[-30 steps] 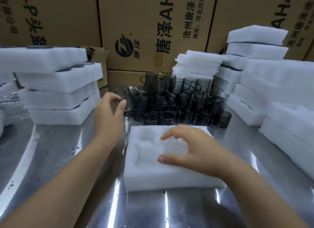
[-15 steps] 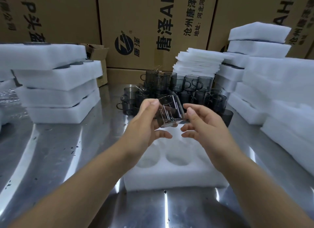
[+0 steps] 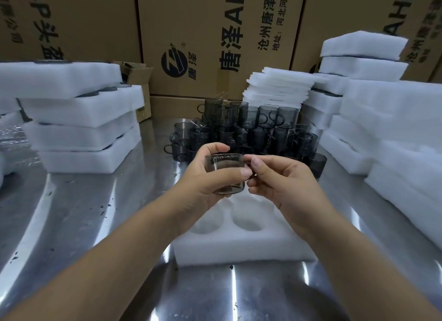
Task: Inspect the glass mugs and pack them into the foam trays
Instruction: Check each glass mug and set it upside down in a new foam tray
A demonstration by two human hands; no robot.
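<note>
I have one mug [image 3: 224,170] up in both hands, in the air over the far part of the tray [image 3: 239,251] and not touching the foam. It is upright, mouth up, smoky grey glass. My left hand [image 3: 203,177] grips its body: the fingers [image 3: 216,148] curl round the far side and the thumb lies across the near wall. My right hand [image 3: 282,184] pinches the handle, on the mug's right, between thumb and forefinger.

The tray lies flat on the steel worktop [image 3: 71,225] just in front of me, with round pockets showing below my hands. Beyond it stands a cluster of mugs [image 3: 251,127], piled in tiers. To my left is a stack of foam trays [image 3: 79,120] with dark rims showing between the layers. More foam [image 3: 382,129] is stacked on my right, and a pile of thin foam sheets [image 3: 277,86] rises behind the cluster. Printed cartons [image 3: 215,33] line the back.
</note>
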